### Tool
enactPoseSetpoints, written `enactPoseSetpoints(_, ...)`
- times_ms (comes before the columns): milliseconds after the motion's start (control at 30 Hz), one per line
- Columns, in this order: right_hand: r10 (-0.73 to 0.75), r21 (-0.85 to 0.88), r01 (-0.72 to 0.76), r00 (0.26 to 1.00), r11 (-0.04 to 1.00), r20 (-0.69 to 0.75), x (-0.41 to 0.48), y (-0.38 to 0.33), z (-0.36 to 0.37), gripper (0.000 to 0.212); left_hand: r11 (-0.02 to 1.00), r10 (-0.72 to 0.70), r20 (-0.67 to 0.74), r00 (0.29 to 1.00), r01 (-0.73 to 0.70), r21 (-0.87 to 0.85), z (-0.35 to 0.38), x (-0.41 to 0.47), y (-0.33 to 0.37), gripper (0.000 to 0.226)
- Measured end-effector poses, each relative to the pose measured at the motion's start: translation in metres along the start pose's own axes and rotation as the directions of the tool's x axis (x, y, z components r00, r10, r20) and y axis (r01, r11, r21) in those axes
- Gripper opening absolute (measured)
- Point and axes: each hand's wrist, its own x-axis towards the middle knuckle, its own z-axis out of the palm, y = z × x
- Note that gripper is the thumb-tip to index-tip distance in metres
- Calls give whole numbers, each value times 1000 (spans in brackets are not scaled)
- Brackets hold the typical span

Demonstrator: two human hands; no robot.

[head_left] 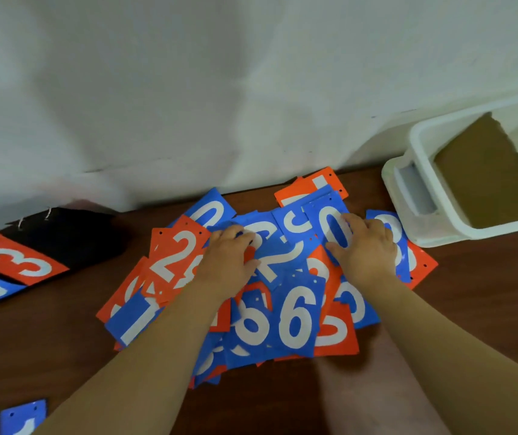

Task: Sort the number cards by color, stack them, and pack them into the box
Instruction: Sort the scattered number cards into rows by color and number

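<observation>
On the brown worktop [63, 340], beside the white box [421, 158], red and blue number cards [295, 318] lay heaped, the right hand [364, 246] pinching a blue 0 card [330, 224], best lifted flat, while the left hand [229, 255], fingers bent, rested on the heap, grip unclear, ideally steadying it.

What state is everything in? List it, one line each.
card pile, red and blue mixed, unsorted
left grip, pinching blue 2 card
right grip, holding blue 0 card
box, open, no cards visible inside
red 3 card, lying apart, left
</observation>
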Motion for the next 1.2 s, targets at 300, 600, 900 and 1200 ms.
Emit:
enactPoseSetpoints(300, 26, 425, -8, 999, 905, -38, -13, 2, -3, 44, 994, 45, 84, 995, -53, 97, -25, 14, -10, 43)
enactPoseSetpoints(600, -8, 606, -16, 999, 796, 37, -41, -7, -15, 37, 977, 86, 98, 992, -103, 189, -36, 15, 10, 9)
enactPoseSetpoints(900, 10, 655, 29, 998, 755, -56, -57, -5, -44, 34, 955, 183, -127, 975, -207, -212, -71, -1, 52, 5)
enactPoseSetpoints(1200, 36, 925, -8, 999, 381, -7, -89, -16, -99, 29, 736, -136, -145, 980, 1, -677, -83, -57, 58, 15)
